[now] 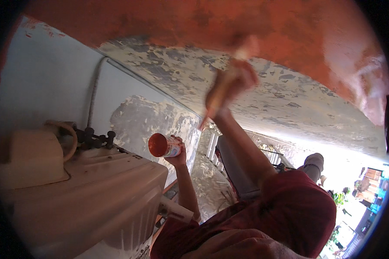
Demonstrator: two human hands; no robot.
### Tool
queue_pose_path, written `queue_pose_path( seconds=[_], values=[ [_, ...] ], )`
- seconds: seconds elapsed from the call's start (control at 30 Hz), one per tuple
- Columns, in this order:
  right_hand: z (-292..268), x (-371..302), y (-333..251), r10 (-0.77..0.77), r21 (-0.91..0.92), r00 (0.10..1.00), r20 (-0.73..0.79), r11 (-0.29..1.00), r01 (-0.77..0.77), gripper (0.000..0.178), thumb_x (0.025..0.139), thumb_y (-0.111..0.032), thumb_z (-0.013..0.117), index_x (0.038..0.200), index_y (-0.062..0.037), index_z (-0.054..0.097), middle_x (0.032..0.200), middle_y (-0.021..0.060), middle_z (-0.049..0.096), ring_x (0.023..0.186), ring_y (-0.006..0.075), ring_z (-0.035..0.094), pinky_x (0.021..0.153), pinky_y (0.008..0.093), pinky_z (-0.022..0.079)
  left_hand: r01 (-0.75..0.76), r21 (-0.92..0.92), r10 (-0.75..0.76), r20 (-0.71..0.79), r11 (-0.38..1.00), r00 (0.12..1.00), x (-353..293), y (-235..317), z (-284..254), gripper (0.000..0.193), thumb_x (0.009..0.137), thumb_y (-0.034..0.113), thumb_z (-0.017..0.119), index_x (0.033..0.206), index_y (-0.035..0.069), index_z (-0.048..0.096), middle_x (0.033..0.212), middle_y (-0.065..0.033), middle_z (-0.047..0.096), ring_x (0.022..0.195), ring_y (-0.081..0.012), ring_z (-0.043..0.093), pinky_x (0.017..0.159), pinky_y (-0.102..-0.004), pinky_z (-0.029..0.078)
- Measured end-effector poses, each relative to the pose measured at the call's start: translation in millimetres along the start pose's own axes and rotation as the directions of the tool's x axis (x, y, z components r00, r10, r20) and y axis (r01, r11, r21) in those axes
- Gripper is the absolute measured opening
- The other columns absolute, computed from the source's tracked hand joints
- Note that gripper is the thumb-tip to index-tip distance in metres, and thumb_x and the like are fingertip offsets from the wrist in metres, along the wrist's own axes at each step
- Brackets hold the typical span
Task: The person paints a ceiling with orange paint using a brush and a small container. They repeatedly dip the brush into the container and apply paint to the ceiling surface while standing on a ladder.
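My left hand (178,156) is wrapped round a container of orange-red paint (173,148), a printed tub or can tilted so that its painted mouth faces the camera. In my raised right hand (233,82) is a paintbrush, smeared by motion; its handle (207,115) points down, and its head (247,46) is up at the wall. Whether the bristles touch the surface is too blurred to tell. Fresh orange-red paint (173,21) covers the upper part of the wall, while below it shows a patchy, peeling cream and grey surface (268,97).
A large cream box-shaped unit (95,194) with dark fittings (95,139) stands at the left, close to my left arm. A grey pipe (94,93) runs along the pale side wall (56,73). A white railing (212,144) lies beyond my legs; bright outdoors with plants (340,197) is at the right.
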State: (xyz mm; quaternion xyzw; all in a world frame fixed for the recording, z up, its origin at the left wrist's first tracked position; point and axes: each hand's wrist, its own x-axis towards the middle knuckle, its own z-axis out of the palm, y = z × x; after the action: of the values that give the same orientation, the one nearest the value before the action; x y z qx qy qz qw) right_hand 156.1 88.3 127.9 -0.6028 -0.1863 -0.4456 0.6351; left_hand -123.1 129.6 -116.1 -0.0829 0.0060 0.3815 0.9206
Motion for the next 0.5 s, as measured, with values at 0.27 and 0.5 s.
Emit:
queue_pose_path(
  seconds=[0.27,0.5],
  values=[
    [108.3,-24.9,-64.8,-0.227,0.512,0.691,0.687,0.826,-0.238,0.047,0.084,-0.014,0.070,0.129,-0.0155,0.056,0.130,0.0226,0.044,0.115,0.0385,0.050,0.096,0.0452,0.047,-0.015,0.021,0.015,0.004,1.000,1.000,-2.1,-3.8,5.6,0.062,0.077,0.036,0.073,0.129,0.008,0.055,0.134,-0.0172,0.051,0.123,-0.0344,0.046,0.094,-0.0457,0.048],
    [-16.5,41.5,26.8,-0.244,0.539,0.856,0.456,0.841,-0.047,0.042,0.079,-0.004,0.072,0.120,-0.0124,0.065,0.119,0.0106,0.060,0.110,0.0267,0.057,0.090,0.0388,0.052,0.039,0.043,-0.041,0.032,0.998,0.999,-11.2,-18.2,12.1,0.062,0.080,0.037,0.073,0.131,0.008,0.054,0.133,-0.0173,0.050,0.123,-0.0344,0.046,0.094,-0.0454,0.048]
  ],
)
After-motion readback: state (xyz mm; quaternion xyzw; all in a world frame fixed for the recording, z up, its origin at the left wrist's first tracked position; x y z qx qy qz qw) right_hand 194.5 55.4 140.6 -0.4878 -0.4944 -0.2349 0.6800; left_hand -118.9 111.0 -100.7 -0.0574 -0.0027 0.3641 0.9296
